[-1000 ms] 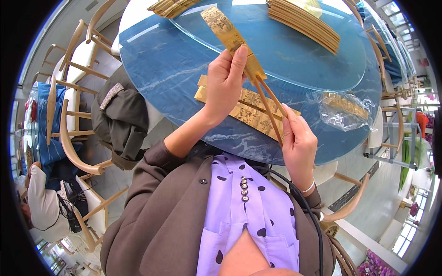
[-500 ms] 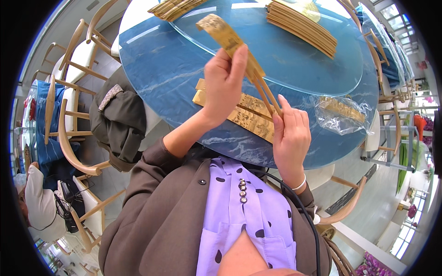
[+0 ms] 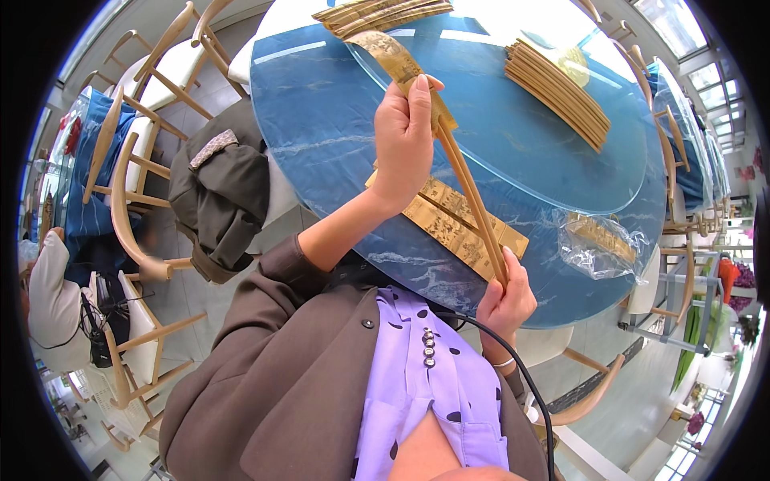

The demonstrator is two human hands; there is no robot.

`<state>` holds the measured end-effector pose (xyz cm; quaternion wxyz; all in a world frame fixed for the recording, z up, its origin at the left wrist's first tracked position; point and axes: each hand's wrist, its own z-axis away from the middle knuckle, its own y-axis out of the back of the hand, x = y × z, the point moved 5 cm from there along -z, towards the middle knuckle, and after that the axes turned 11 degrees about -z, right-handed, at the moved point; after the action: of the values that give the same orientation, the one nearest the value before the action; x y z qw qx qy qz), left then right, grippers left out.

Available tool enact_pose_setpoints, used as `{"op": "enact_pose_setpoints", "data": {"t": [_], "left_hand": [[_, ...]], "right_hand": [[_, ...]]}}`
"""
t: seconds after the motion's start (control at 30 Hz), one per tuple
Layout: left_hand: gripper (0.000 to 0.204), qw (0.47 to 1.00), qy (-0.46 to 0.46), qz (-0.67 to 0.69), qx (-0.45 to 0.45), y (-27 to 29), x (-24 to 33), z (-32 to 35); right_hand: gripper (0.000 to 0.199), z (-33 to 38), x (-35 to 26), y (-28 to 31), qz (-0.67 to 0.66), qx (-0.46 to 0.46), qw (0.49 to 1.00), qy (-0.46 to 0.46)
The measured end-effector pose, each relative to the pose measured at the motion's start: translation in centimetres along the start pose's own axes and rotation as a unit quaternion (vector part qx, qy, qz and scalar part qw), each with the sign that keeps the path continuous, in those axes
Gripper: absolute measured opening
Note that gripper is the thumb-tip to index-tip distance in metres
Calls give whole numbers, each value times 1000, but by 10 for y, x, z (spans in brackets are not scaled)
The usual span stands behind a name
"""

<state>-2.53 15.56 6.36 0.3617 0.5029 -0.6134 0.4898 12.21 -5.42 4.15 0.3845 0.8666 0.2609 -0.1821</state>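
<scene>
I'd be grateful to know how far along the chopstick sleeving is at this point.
Done: sleeved pairs stacked on the glass turntable. In hand: left hand holds a gold paper sleeve, right hand the chopsticks entering it. Left: flat sleeves on the table.

the chopsticks [image 3: 473, 200] look like pale smooth wood, and their sleeve [image 3: 397, 60] is gold printed paper with a light sheen. the flat sleeves [image 3: 457, 224] on the table are the same paper. the table top [image 3: 321, 136] is glossy blue marble-like stone, under a clear glass turntable [image 3: 513, 152]. the wrapper [image 3: 597, 240] is thin crinkled transparent plastic.
</scene>
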Motion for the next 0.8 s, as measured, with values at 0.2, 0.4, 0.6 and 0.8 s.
{"op": "enact_pose_setpoints", "data": {"t": [0.2,0.4,0.6,0.8], "left_hand": [[31,999,7,-35,-17,-1,-1,5],[32,1000,-2,-29,6,6,-1,-2],[34,1000,-2,-18,16,6,0,1],[40,999,29,17,-8,1,-2,2]], "right_hand": [[30,-1,-6,-1,31,-2,999,16],[35,-3,-11,-8,68,-23,996,56],[36,3,-11,-13,86,-24,994,68],[31,-2,-15,-12,43,-24,996,72]]}}
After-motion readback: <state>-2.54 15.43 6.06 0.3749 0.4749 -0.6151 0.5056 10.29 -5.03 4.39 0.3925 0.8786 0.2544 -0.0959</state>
